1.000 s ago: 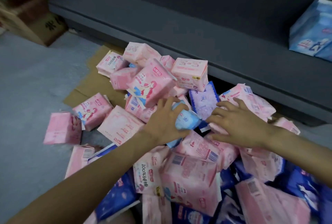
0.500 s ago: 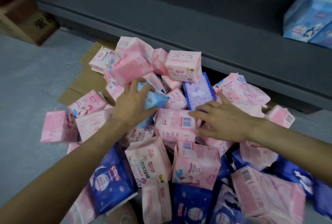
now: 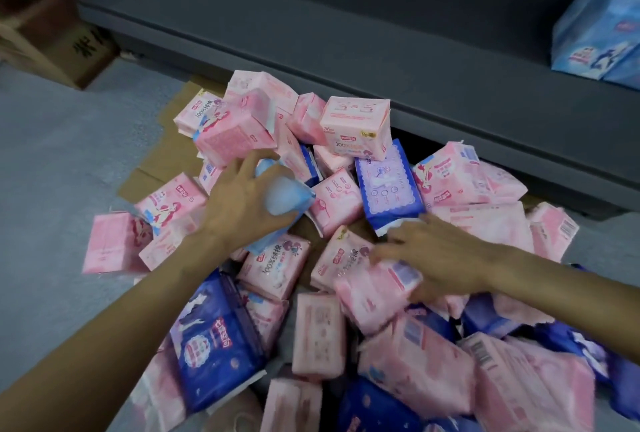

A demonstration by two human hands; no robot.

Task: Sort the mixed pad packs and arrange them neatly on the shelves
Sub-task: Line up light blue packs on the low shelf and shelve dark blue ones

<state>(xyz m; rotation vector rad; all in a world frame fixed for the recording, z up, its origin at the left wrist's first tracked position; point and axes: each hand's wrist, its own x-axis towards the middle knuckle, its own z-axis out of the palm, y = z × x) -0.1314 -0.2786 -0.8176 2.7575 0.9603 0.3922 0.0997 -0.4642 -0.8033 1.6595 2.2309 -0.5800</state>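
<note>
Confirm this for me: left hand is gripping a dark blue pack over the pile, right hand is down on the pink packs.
Not quite. The head view shows the left hand gripping a light blue pack, not a dark blue one; the dark blue packs lie lower in the pile. The rest holds: the right hand is down on the pink packs.

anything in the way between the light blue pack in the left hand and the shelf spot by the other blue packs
Nothing visible blocks it. The left hand grips the light blue pack above the pile, and the dark shelf lies bare from there to the blue packs at right.
</note>
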